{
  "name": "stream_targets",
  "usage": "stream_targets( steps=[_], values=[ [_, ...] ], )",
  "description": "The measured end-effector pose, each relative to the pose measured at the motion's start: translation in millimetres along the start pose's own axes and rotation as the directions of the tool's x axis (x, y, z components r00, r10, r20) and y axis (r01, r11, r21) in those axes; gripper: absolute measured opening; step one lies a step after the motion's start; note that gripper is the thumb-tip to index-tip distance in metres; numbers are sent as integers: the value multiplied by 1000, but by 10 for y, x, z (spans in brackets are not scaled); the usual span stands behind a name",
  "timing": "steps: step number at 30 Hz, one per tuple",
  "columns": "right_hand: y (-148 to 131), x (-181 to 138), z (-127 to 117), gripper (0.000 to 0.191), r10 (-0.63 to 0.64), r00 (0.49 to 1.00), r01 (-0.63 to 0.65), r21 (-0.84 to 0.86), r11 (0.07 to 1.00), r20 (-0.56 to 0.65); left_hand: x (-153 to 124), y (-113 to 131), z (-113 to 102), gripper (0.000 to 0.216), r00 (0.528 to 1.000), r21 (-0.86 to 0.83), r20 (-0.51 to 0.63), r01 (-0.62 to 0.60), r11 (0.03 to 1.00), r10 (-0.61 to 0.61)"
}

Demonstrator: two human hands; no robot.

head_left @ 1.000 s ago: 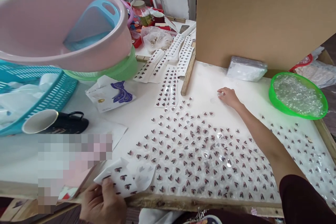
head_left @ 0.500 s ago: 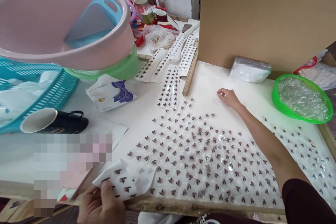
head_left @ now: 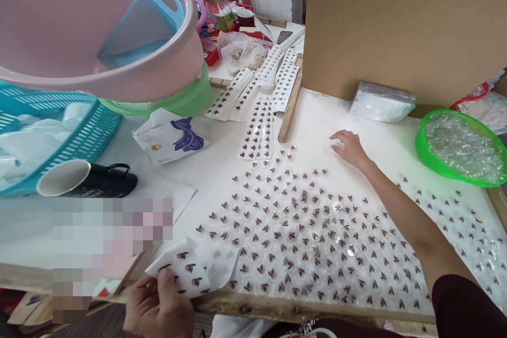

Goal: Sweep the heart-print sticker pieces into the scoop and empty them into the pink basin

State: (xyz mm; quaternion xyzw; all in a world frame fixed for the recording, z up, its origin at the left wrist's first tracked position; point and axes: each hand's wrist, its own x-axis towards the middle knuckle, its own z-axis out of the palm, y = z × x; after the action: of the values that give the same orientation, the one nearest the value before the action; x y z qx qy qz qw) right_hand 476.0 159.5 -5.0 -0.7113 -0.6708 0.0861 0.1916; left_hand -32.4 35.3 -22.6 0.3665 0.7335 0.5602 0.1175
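At the table's front edge, my left hand (head_left: pixel 160 303) pinches a curled white sticker sheet (head_left: pixel 194 269) printed with small dark-and-pink motifs, thumb on top. My right hand (head_left: pixel 350 148) is stretched out over the white tabletop, its thumb and fingers apart with nothing between them. Just left of its fingertips a faint clear disc (head_left: pixel 328 151) lies on the table. Many clear round pieces (head_left: pixel 293 235) bearing the same motif are spread in rows across the middle. More such pieces (head_left: pixel 455 222) lie right of my forearm.
A bright green basket (head_left: pixel 422 156) of clear pieces stands at right, near a wrapped block (head_left: pixel 382 103) and a cardboard panel (head_left: pixel 396 21). At left are a dark mug (head_left: pixel 106 182), a teal basket (head_left: pixel 101 137) and a pink basin (head_left: pixel 158 71). Sticker strips (head_left: pixel 257 129) lie beside a wooden bar (head_left: pixel 290 111).
My right hand's fingers have spread from a closer pinch, and the clear disc shows beside them. My left hand keeps its hold on the sticker sheet. The view has shifted slightly.
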Motion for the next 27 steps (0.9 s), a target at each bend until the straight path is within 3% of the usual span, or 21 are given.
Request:
stream_targets(
  steps=[2,5,11,17,22,27],
  values=[
    [-89,-66,23,24,-102,990,101,6,995,98,-4,8,1,36,1000,8,-1,-1,1000,1],
    [-193,-110,66,20,-140,980,137,31,990,142,-18,46,4,37,1000,23,-11,-7,1000,7],
    [-242,-99,74,24,21,991,-41,147,988,134,-22,66,22,39,1000,16,-26,-13,1000,13],
    [-53,-210,-136,30,109,993,-107,46,993,-42,-33,53,20,37,1000,-12,-7,-30,999,30],
    [73,-433,-160,42,127,992,-126,-15,992,26,-43,74,3,33,998,-2,9,-55,998,55],
    [107,-504,-87,41,179,983,-180,54,982,32,-30,43,2,35,999,-51,13,-32,998,33]
  ],
)
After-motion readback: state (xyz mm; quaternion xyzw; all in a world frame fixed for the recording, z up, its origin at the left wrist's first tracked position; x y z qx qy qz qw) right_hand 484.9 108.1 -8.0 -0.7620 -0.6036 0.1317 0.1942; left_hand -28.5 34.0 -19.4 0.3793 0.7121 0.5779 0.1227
